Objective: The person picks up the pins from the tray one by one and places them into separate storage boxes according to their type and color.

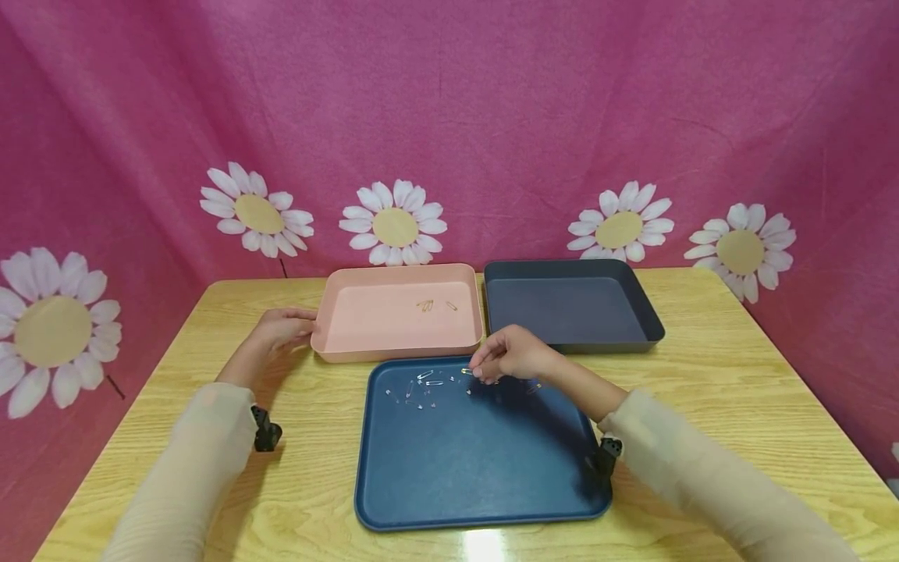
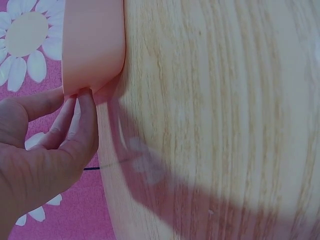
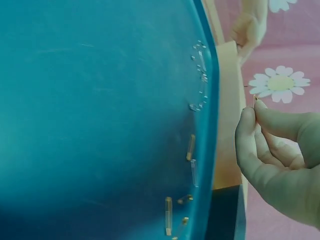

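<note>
My right hand (image 1: 515,355) pinches a small gold safety pin (image 1: 467,371) between thumb and fingertips, above the far edge of the blue tray (image 1: 477,476). In the right wrist view only the tip of that pin (image 3: 256,97) shows above the fingers. Silver safety pins (image 1: 434,383) lie scattered along the tray's far side. A few gold pins (image 3: 168,215) rest there as well, partly hidden by my right hand in the head view. My left hand (image 1: 281,328) grips the left wall of the pink tray (image 1: 400,353), where several gold pins (image 1: 426,305) lie.
A dark grey tray (image 1: 562,300) stands right of the pink one, behind the blue tray. All three sit on a wooden table (image 1: 723,375). A pink curtain (image 1: 449,117) with daisies hangs behind the table.
</note>
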{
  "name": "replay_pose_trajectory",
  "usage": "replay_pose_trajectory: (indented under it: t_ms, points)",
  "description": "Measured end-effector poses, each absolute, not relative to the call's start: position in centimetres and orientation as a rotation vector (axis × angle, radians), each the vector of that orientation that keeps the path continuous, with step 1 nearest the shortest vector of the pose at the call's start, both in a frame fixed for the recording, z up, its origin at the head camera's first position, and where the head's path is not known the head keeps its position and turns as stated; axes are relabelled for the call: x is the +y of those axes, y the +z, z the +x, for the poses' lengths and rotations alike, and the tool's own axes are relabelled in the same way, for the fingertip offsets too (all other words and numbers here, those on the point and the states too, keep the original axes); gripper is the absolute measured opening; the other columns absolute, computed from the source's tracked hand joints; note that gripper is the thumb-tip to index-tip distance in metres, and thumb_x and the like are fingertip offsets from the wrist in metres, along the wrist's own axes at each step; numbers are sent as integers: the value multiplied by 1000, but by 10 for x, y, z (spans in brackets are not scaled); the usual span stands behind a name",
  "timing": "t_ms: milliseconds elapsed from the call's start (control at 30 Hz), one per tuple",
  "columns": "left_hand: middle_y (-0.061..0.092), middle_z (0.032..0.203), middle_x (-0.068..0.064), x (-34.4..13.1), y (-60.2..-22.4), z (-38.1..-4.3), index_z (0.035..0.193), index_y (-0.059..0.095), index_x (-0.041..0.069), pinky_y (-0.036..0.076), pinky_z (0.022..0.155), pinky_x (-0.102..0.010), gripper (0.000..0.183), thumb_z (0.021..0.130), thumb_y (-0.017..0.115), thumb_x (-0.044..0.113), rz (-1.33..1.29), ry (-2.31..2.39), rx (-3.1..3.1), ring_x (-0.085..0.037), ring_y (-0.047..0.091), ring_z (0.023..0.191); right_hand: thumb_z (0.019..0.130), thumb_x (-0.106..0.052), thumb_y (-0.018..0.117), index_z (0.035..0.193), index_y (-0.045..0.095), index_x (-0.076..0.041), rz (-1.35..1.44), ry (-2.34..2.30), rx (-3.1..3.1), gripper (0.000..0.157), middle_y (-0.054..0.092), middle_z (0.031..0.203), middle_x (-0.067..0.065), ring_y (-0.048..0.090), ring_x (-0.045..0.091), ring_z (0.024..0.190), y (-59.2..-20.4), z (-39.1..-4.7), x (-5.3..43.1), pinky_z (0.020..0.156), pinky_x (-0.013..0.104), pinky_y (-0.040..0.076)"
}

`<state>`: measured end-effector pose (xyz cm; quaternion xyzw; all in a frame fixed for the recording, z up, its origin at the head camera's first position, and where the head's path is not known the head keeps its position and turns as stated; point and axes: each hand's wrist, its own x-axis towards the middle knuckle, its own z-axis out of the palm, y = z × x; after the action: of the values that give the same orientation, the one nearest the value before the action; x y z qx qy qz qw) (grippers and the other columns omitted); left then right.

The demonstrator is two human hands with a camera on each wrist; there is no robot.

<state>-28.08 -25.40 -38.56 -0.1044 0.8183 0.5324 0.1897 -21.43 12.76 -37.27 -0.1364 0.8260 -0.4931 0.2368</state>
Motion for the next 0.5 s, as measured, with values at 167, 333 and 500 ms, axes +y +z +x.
replay_pose_trajectory:
  t_ms: [167,333,500]
  points:
    - [57,123,-14,-254,-385,-282,139,43,-9,54,93,-25,48,95,53,10,-307,1477,2307,0,59,81,83,-1,71,99,69,11,-361,-1361,2280,20,72,74,6,67,9,65,-363,-226,124,79,43,60]
    - [57,119,-13,-253,-385,-282,138,44,-9,55,87,-21,48,95,54,10,-319,1477,2316,1,59,78,83,-1,71,100,69,10,-329,-1357,2273,21,70,71,0,68,10,66,-359,-239,119,84,46,58]
    - [55,126,-17,-252,-385,-282,138,43,-9,53,96,-27,48,96,54,11,-321,1470,2316,-1,59,80,82,-1,71,100,70,8,-296,-1318,2297,20,71,71,1,69,13,67,-354,-251,112,85,45,58]
